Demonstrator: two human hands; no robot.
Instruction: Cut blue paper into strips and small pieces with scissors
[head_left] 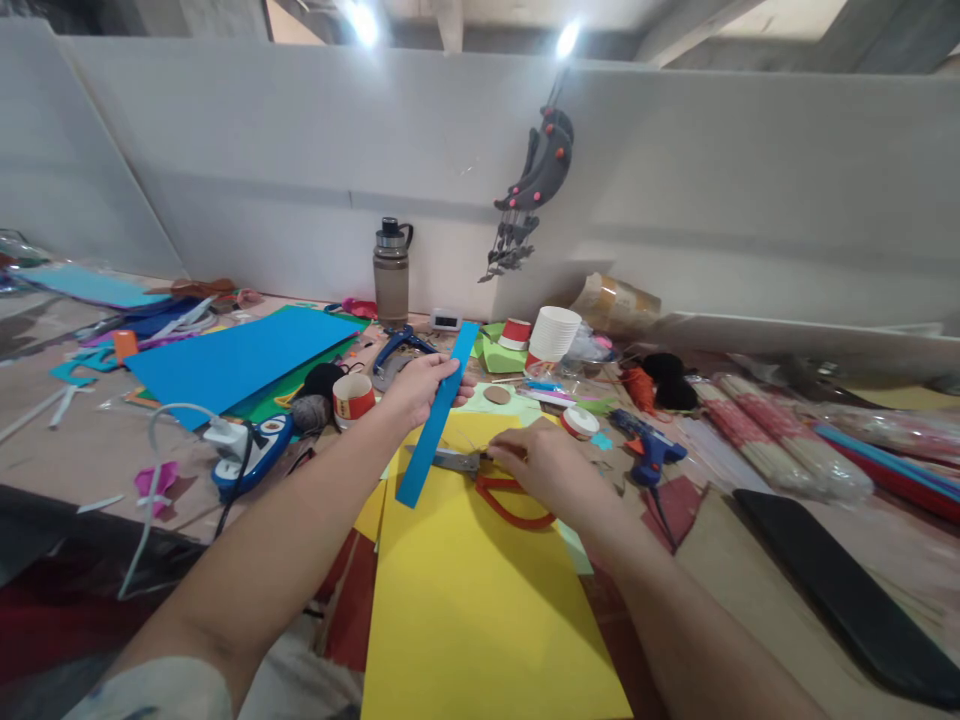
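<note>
My left hand [420, 385] is closed on a long blue paper strip [437, 415], held up slanted over the table. My right hand [544, 465] rests on red-handled scissors [504, 500], fingers curled over the handles; the metal blades [454, 460] point left toward the strip. Both are above a big yellow sheet [472, 600] that lies in front of me.
A blue sheet [240, 360] on green paper lies at the left. A brown water bottle [391, 272], stacked white cups [553, 333], a red-banded cup [352, 397], tape roll [579, 421], blue glue gun [645, 445], bundles of sticks [772, 435] and a black tray [847, 590] surround the work area.
</note>
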